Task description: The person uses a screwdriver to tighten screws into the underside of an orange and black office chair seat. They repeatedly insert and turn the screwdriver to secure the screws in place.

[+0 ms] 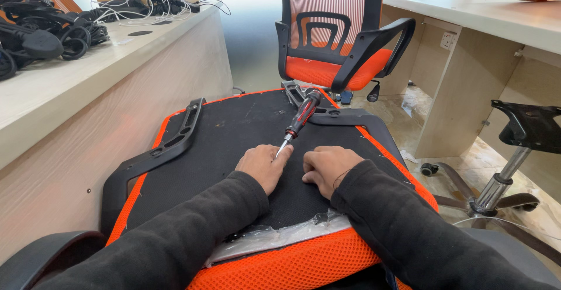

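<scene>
A red-and-black screwdriver (300, 119) lies on the upturned seat's (234, 132) black fabric underside, its metal tip touching the left hand (263, 165), which is curled loosely shut. The right hand (328, 167) rests beside it, fingers folded, gripping nothing. Black plastic armrests (175, 138) flank the seat; orange mesh edges it.

Upturned seat (234, 132) (black underside) bears screwdriver (299, 119), armrest (169, 144).

two hands (264, 164), one screwdriver (299, 119), one upturned seat (245, 132), one upright chair (336, 39)
</scene>
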